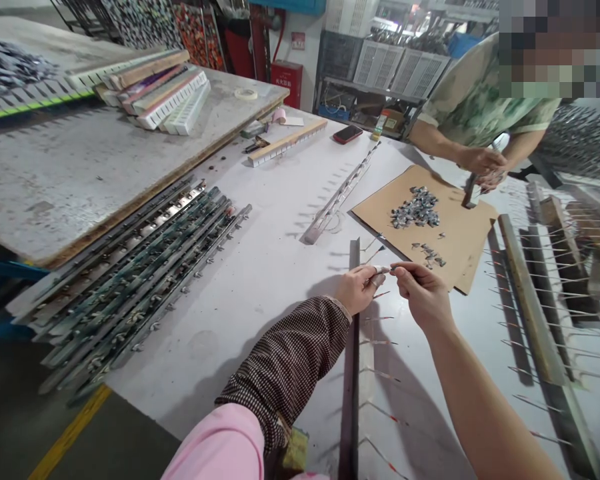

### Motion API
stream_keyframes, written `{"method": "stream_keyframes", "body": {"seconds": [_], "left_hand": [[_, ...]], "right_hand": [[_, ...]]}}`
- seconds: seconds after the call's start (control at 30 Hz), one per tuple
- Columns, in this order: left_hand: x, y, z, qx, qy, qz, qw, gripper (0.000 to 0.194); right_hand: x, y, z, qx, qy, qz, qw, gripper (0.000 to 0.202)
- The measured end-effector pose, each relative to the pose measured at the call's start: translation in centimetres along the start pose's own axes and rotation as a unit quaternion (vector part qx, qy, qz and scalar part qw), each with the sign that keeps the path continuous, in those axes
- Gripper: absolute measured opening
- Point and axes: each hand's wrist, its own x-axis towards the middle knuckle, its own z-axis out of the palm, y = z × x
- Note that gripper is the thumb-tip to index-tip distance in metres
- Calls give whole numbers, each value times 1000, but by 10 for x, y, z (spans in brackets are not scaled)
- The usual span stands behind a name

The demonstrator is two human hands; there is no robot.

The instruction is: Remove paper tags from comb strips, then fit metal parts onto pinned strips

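Observation:
My left hand (360, 288) is closed at the long metal bar (351, 373) in front of me, its fingertips pinching what looks like one of the bar's thin wire prongs. Several prongs with reddish or dark tips stick out to the right along this bar. My right hand (423, 293) meets the left fingertips, thumb and forefinger pinched on a small dark piece (393, 269) too small to make out fully. Just beyond, a brown cardboard sheet (375, 207) carries a pile of small shiny grey-blue pieces (416, 208) and a few scattered ones.
Across the table a person (485, 100) holds a dark flat tool (471, 193) over the cardboard. Stacked metal bars (145, 267) with clips lie left; pronged bars (530, 300) lie right. A pronged strip (337, 200), a phone (347, 134) and a wooden strip (287, 142) lie farther back.

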Motion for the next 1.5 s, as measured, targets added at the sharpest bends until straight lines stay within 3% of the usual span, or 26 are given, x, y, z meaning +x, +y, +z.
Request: {"method": "stream_keyframes", "body": {"seconds": [0.2, 0.33, 0.47, 0.7, 0.9, 1.0, 1.1, 1.23, 1.37, 1.5], "left_hand": [[0, -1, 0, 21, -1, -8, 1000, 18], [0, -1, 0, 31, -1, -8, 999, 17], [0, -2, 1, 46, -3, -10, 999, 15], [0, -2, -1, 23, -10, -17, 1000, 14], [-1, -2, 2, 26, 0, -10, 1000, 17], [-1, -3, 3, 21, 8, -5, 1000, 18], [3, -6, 1, 15, 15, 8, 1000, 20], [15, -14, -3, 0, 45, 6, 999, 23], [19, -14, -5, -23, 80, -2, 996, 30], [4, -3, -7, -32, 146, -15, 989, 30]], "right_hand": [[1, 2, -2, -119, -30, -26, 992, 30], [3, 1, 0, -186, -33, -97, 977, 26], [4, 3, 1, -195, -34, -119, 973, 25], [3, 13, 2, -26, -47, -10, 999, 35], [5, 17, 4, -30, -49, -44, 997, 26], [4, 16, 6, 2, -59, -22, 998, 28], [4, 15, 6, 125, 1, 67, 990, 32], [2, 17, -1, 243, 144, 199, 938, 30], [-11, 16, -10, 257, 117, 223, 933, 32], [-21, 13, -13, 263, 92, 201, 939, 32]]}}
